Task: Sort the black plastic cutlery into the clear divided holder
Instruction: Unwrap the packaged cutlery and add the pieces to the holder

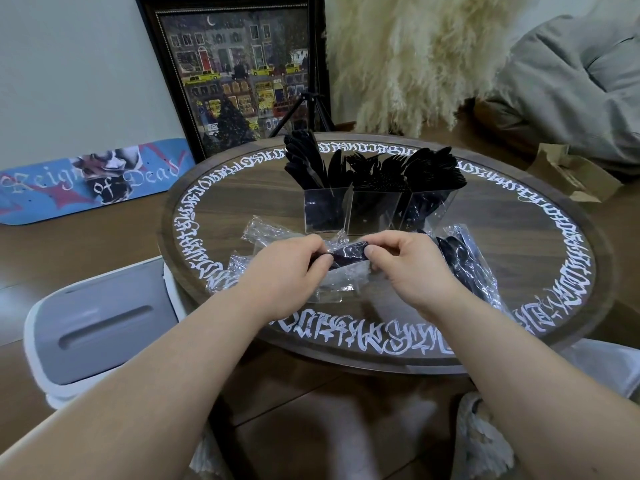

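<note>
- The fingers of the left hand and those of the right hand are pinching the two ends of one small clear plastic packet with black cutlery inside; both hands are grasping it, probably to tear the wrapping open.
- The packet is being held just above the round dark wooden tabletop with white lettering on its rim, near the person, so the piece can go straight forward after opening.
- Crumpled clear wrappers are lying to the left, and more wrapped black pieces are waiting to the right, near the right hand.
- The clear divided holder is standing beyond the hands, its three compartments already crowded with black plastic cutlery, handles down.
- A white and grey bin is standing beside the table, likely for the wrappers.
</note>
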The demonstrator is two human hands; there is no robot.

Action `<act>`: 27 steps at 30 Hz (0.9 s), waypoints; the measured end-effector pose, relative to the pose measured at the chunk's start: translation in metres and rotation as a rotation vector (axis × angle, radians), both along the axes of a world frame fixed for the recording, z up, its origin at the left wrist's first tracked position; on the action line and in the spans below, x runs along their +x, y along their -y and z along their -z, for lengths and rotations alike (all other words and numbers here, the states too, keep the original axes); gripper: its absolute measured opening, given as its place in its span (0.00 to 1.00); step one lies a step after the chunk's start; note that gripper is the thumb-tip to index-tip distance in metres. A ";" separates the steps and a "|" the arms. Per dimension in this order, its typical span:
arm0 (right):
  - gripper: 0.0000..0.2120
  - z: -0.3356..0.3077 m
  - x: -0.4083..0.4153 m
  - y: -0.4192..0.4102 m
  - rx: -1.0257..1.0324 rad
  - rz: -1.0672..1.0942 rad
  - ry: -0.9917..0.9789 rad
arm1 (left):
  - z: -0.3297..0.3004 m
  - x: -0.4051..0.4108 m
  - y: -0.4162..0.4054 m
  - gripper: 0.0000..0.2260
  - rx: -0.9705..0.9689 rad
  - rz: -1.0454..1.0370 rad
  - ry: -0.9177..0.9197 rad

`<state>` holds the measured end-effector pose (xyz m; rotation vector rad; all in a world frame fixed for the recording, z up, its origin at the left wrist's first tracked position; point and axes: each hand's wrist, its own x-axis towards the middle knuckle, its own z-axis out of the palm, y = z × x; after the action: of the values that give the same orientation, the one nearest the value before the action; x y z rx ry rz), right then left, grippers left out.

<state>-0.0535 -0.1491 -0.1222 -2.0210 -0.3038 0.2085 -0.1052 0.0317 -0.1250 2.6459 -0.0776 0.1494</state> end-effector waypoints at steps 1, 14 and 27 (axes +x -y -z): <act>0.07 0.001 0.001 0.001 0.008 -0.008 -0.020 | 0.000 0.000 0.000 0.08 -0.012 0.003 -0.006; 0.04 0.010 0.016 0.008 0.255 0.217 -0.239 | 0.003 0.009 -0.020 0.13 -0.079 -0.439 -0.057; 0.06 0.011 0.020 0.013 0.372 0.242 -0.330 | -0.003 0.009 -0.023 0.06 -0.179 -0.417 -0.016</act>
<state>-0.0335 -0.1617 -0.1327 -1.6056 0.1060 0.3037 -0.0965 0.0550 -0.1220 2.4492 0.4738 0.2590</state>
